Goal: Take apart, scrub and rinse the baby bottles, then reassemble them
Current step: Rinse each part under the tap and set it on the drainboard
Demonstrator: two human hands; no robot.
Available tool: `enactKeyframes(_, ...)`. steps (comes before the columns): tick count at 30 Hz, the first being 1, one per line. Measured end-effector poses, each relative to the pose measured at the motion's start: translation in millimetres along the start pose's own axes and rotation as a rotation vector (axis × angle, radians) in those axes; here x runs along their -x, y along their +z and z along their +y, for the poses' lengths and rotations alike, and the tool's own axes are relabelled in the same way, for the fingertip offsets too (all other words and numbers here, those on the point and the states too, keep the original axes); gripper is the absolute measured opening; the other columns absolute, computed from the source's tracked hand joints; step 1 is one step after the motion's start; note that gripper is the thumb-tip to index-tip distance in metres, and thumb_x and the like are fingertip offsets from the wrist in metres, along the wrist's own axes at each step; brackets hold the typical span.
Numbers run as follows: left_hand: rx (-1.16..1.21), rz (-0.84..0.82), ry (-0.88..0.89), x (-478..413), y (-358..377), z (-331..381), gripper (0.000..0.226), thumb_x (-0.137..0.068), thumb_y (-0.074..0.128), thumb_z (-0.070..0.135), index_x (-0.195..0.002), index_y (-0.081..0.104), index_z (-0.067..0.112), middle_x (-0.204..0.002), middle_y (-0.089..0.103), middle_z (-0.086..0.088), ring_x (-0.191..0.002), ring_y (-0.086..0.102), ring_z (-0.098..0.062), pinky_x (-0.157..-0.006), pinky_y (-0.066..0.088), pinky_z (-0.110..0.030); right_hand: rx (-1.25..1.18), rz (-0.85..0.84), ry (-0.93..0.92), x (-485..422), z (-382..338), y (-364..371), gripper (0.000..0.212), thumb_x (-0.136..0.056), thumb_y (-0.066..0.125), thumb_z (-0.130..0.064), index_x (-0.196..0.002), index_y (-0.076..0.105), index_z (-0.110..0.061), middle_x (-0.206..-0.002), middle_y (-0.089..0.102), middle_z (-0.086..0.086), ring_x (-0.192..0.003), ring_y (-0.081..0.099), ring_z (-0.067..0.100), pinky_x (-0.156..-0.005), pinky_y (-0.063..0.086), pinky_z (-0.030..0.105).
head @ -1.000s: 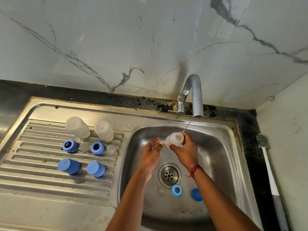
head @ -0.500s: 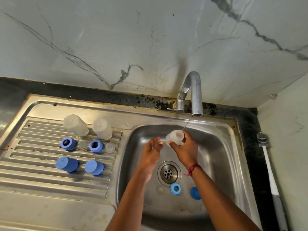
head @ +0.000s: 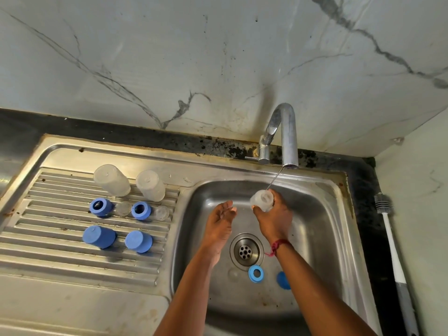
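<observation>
Over on the left, the ribbed steel draining board [head: 48,258] carries two upturned clear plastic bottles [head: 112,180], set there to drain, I'd say. Blue screw rings [head: 100,207], clear teats [head: 123,208] and blue caps [head: 99,236] line up in front. Centre now: the left hand [head: 219,226] hovers over the steel sink [head: 186,238], fingers loose and apart, holding nothing. The right hand [head: 275,218] has its fingers wrapped round a third clear bottle [head: 262,200], under the chrome tap's [head: 283,134] thin stream. Looks like rinsing.

4 blue caps [head: 99,236], grey-veined wall [head: 169,57]
</observation>
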State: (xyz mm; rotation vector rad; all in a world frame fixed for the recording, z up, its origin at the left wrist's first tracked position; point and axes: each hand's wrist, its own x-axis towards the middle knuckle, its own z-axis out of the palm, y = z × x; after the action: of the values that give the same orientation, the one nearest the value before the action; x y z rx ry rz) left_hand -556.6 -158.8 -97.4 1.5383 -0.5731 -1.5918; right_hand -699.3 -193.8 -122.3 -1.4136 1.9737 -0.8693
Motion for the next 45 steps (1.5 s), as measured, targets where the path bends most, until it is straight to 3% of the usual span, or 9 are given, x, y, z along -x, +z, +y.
enactKeyframes(3,-0.005,-0.002,-0.006,0.4,-1.5,-1.1,0.023,-0.096,0.063,0.028,-0.119,0.06,0.031,-0.125,0.061,0.008,-0.118,0.056,-0.01,-0.11,0.042,-0.047,0.007,-0.063,-0.013,0.4,-0.4,1.0,0.059,-0.073,0.085,-0.02,-0.127,0.061,-0.014,-0.12,0.067,0.003,-0.108,0.062,0.021,-0.089,0.052,0.03)
enactKeyframes(10,0.0,0.009,-0.01,-0.6,-4.0,-4.8,0.031,-0.095,0.065,0.03,-0.125,0.061,0.026,-0.124,0.061,0.008,-0.118,0.056,-0.01,-0.109,0.043,-0.045,0.008,-0.047,-0.018,2.4,-0.8,0.9,0.061,-0.074,0.085,-0.022,-0.129,0.06,-0.015,-0.123,0.066,0.004,-0.111,0.061,0.023,-0.092,0.052,0.034)
enactKeyframes(14,-0.003,0.017,-0.015,-1.5,-4.1,-4.7,0.027,-0.095,0.064,0.029,-0.122,0.061,0.028,-0.128,0.06,0.005,-0.119,0.055,-0.013,-0.108,0.043,-0.046,0.005,0.016,-0.022,3.5,-1.9,0.6,0.06,-0.074,0.084,-0.016,-0.129,0.059,-0.013,-0.123,0.065,0.008,-0.111,0.061,0.025,-0.089,0.047,0.027)
enactKeyframes(16,-0.003,0.017,-0.018,-1.9,-4.7,-5.3,0.026,-0.095,0.064,0.029,-0.121,0.061,0.028,-0.127,0.06,0.005,-0.119,0.056,-0.013,-0.109,0.043,-0.046,-0.014,-0.021,-0.038,4.6,-2.0,1.5,0.061,-0.074,0.084,-0.018,-0.129,0.059,-0.014,-0.122,0.065,0.007,-0.109,0.062,0.024,-0.09,0.053,0.033)
enactKeyframes(19,-0.012,0.02,-0.011,-2.9,-4.8,-5.4,0.028,-0.096,0.064,0.03,-0.123,0.06,0.028,-0.13,0.06,0.002,-0.121,0.055,-0.014,-0.109,0.043,-0.046,-0.021,0.06,-0.019,4.7,-0.4,1.3,0.057,-0.075,0.084,-0.017,-0.126,0.06,-0.014,-0.121,0.066,0.007,-0.108,0.062,0.024,-0.084,0.048,0.026)
enactKeyframes(23,-0.007,0.012,-0.016,-2.5,-4.6,-6.1,0.029,-0.095,0.064,0.032,-0.123,0.06,0.029,-0.131,0.059,0.003,-0.122,0.055,-0.014,-0.109,0.043,-0.047,-0.027,0.008,-0.05,3.5,2.7,2.7,0.058,-0.072,0.085,-0.02,-0.125,0.062,-0.015,-0.119,0.067,0.005,-0.106,0.062,0.021,-0.085,0.053,0.03)
enactKeyframes(31,-0.007,0.012,-0.017,-1.4,-6.8,-8.1,0.032,-0.095,0.064,0.032,-0.126,0.059,0.027,-0.132,0.058,0.004,-0.123,0.054,-0.013,-0.108,0.043,-0.046,-0.099,0.006,-0.018,0.7,3.5,1.6,0.056,-0.072,0.084,-0.014,-0.123,0.061,-0.014,-0.117,0.063,0.004,-0.1,0.057,0.014,-0.07,0.038,0.004)
enactKeyframes(42,0.001,0.047,-0.033,-2.7,-15.6,-8.5,0.026,-0.098,0.061,0.027,-0.124,0.06,0.024,-0.128,0.061,0.002,-0.119,0.056,-0.012,-0.101,0.046,-0.039,-0.084,0.01,-0.074,6.1,19.8,9.5,0.055,-0.071,0.086,-0.015,-0.12,0.062,-0.015,-0.111,0.063,0.0,-0.1,0.062,0.019,-0.08,0.055,0.029)
enactKeyframes(45,0.003,0.055,-0.032,-2.3,-17.2,-8.0,0.026,-0.098,0.06,0.026,-0.124,0.06,0.024,-0.129,0.061,0.001,-0.119,0.056,-0.013,-0.098,0.046,-0.036,-0.109,0.043,-0.071,8.2,22.1,8.5,0.058,-0.071,0.086,-0.013,-0.123,0.062,-0.015,-0.112,0.06,-0.002,-0.099,0.06,0.017,-0.078,0.056,0.027)
